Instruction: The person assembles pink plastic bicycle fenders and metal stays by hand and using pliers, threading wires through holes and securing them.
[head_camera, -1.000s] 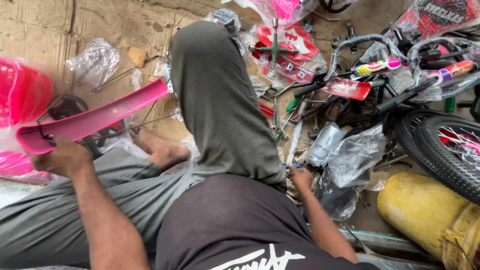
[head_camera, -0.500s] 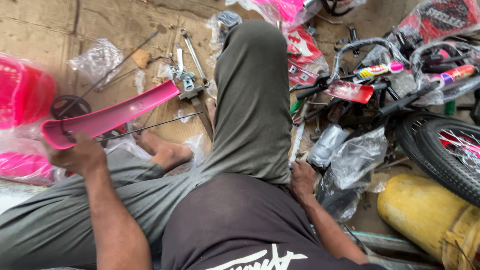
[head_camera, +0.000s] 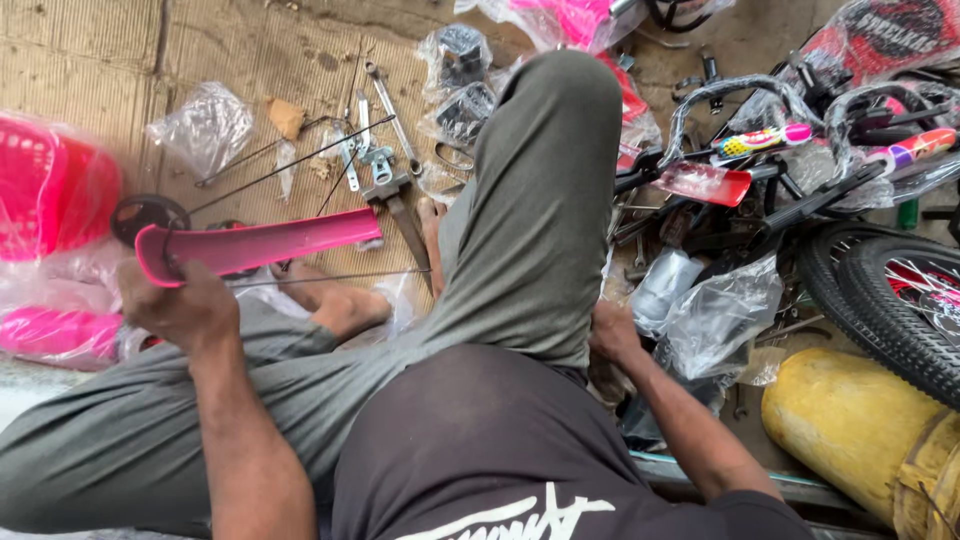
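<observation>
Left of the raised grey-trousered knee (head_camera: 540, 200), the left hand (head_camera: 180, 305) grips 1 end of a pink mudguard (head_camera: 255, 245), which stretches toward the wrenches (head_camera: 385, 150) lying on the floor. Right of that knee, the right hand (head_camera: 615, 335) rests low beside clear plastic bags (head_camera: 715, 310); whether it holds anything cannot be told.

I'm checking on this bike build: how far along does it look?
Done: tyred wheel sits by the frame. In hand: left hand grips the pink mudguard; right hand rests beside the knee. Left: spanners and bagged parts lie loose.
</observation>
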